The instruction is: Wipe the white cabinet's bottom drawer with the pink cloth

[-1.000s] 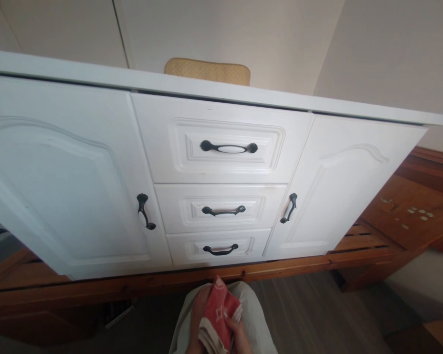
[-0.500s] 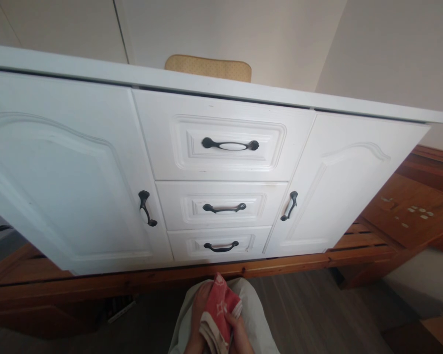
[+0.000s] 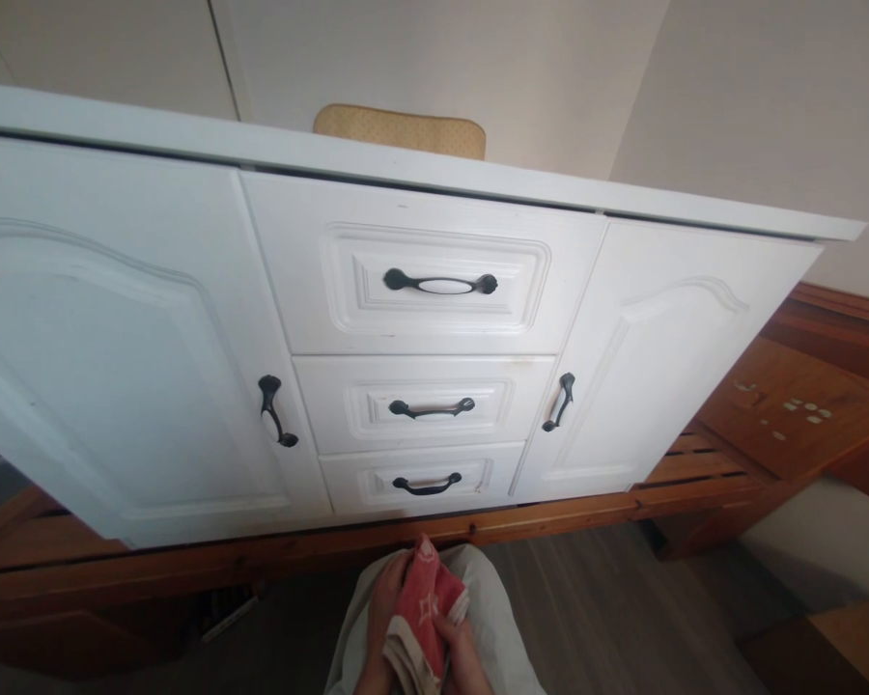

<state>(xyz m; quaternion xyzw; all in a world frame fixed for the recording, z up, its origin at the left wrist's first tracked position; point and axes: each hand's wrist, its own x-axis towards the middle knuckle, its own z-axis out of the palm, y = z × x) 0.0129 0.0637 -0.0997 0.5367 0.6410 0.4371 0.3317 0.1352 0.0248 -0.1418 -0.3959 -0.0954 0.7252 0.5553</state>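
A red cloth (image 3: 425, 603) with a pale pattern and beige border is bunched over my lap, between both hands. On its left side my left hand (image 3: 387, 598) is closed round it, its fingers partly hidden behind the fabric. From the right, my right hand (image 3: 458, 639) grips the folded cloth with the thumb on top. In front stands a white cabinet (image 3: 296, 290) with three closed drawers in the middle and a closed door on either side. Dark metal handles, such as the top drawer handle (image 3: 440, 282), are apart from my hands.
The cabinet rests on a wooden slatted frame (image 3: 290, 550), close to my knees. A beige padded panel (image 3: 398, 127) shows behind the cabinet top. Brown wooden furniture (image 3: 803, 405) with pale marks stands at the right, and a box (image 3: 854, 637) lies at lower right.
The view has shifted slightly, so the cabinet sits a little farther left. Both hands keep hold of the cloth in nearly the same pose.
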